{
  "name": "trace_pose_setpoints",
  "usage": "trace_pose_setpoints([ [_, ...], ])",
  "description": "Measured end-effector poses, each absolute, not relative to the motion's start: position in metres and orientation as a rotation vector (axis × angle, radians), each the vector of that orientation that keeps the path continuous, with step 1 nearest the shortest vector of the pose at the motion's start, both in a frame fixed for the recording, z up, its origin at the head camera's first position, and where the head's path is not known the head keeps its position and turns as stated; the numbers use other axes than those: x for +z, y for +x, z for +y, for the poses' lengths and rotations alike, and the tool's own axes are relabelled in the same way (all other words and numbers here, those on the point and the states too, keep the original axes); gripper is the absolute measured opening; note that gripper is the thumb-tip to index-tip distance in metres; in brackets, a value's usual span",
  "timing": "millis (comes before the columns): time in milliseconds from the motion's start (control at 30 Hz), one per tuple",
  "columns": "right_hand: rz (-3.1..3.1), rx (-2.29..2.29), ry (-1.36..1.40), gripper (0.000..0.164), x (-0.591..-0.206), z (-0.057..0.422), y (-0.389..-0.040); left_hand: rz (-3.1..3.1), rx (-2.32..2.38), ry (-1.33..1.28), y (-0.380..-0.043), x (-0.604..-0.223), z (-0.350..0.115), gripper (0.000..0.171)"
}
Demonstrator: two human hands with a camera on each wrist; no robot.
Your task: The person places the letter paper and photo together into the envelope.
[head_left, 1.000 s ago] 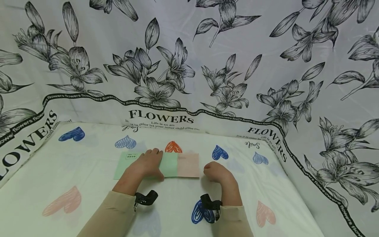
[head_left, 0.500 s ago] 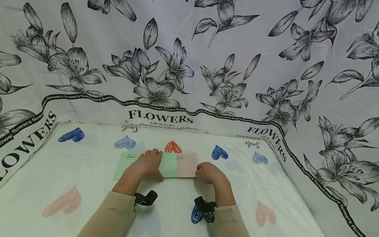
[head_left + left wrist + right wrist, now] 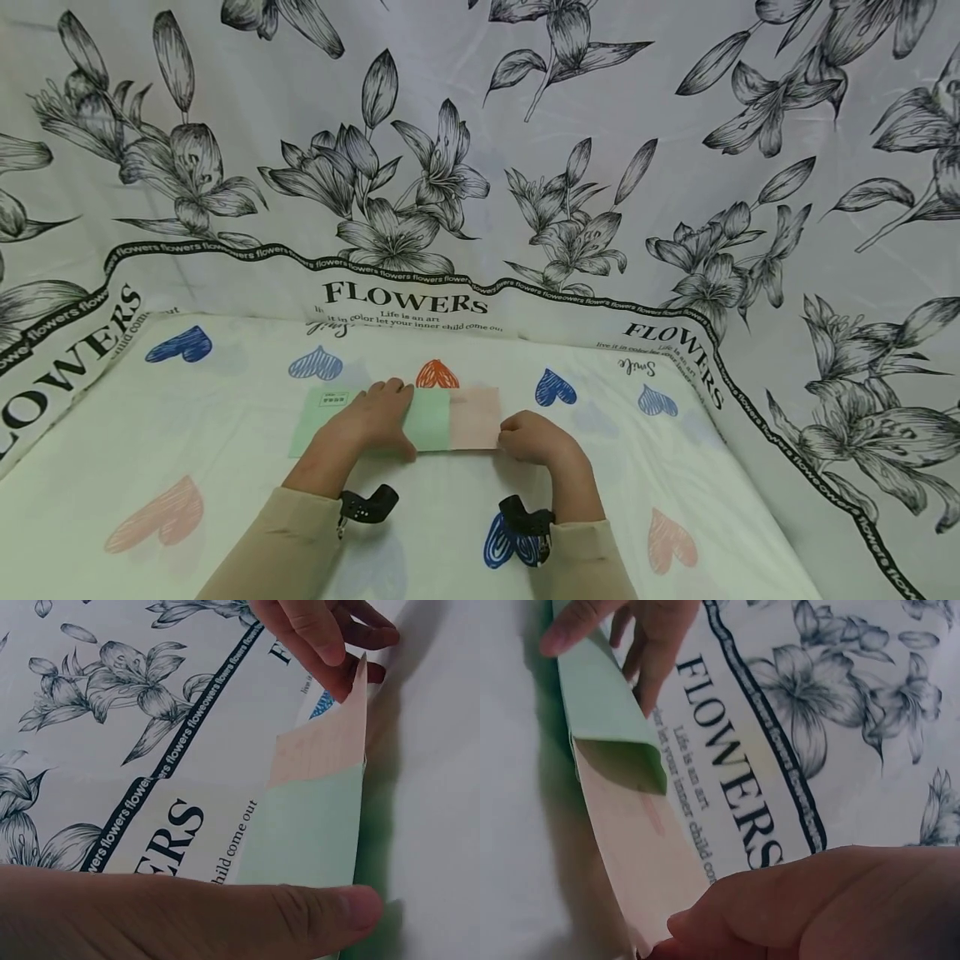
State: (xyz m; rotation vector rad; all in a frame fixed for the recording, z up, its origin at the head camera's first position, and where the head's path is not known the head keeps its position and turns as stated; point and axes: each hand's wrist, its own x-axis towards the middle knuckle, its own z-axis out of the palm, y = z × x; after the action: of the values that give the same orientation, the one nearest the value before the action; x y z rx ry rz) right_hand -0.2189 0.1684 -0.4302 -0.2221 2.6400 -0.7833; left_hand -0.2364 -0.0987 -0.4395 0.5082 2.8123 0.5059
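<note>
A pink paper [image 3: 474,418] lies level on the white cloth [image 3: 450,542], near the middle of the head view, and sticks out of the right end of a pale green envelope [image 3: 431,419]. The right wrist view shows the envelope's end bowed up over the paper, with its loose edge shading the pink beneath. A small printed label [image 3: 333,400] sits at the envelope's far left corner. Both wrist views show a shadow on the cloth along the near edge of the two.

The left hand [image 3: 378,417] reaches across the envelope and grips it from edge to edge, thumb at the near side, fingers at the far side, with a wide space between them. The right hand [image 3: 534,437] is nearly closed, pinching the outer end of the paper close to its near corner.

Just beyond the paper and envelope, a red heart [image 3: 437,374] is printed on the cloth; a dark blue heart [image 3: 556,387] is past the right hand. Each wrist wears a black camera, the left one [image 3: 370,504] and the right one [image 3: 527,518], below tan sleeves [image 3: 273,542]. Behind everything rises a white curtain [image 3: 480,242] printed with black lilies and the word FLOWERS.
</note>
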Motion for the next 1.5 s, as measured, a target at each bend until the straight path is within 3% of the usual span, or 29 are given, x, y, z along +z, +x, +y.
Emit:
trace_pose_setpoints([
  [433, 2.724, -1.055, -0.006, 0.018, -0.432, 0.17, -0.222, 2.826, 0.581, 0.596, -0.234, -0.439, -0.099, 0.105],
  [700, 2.512, -1.524, 0.17, 0.036, -0.435, 0.168, -0.227, 2.815, 0.679, 0.678, -0.237, -0.438, -0.099, 0.103],
  [1000, 2.514, -1.698, 0.333, 0.035, -0.433, 0.177, -0.231, 2.87, 0.632, 0.682, -0.236, -0.437, -0.099, 0.103],
  [1500, 2.404, -1.724, 0.245, 0.026, -0.44, 0.161, -0.232, 2.883, 0.612, 0.726, -0.237, -0.437, -0.099, 0.102],
])
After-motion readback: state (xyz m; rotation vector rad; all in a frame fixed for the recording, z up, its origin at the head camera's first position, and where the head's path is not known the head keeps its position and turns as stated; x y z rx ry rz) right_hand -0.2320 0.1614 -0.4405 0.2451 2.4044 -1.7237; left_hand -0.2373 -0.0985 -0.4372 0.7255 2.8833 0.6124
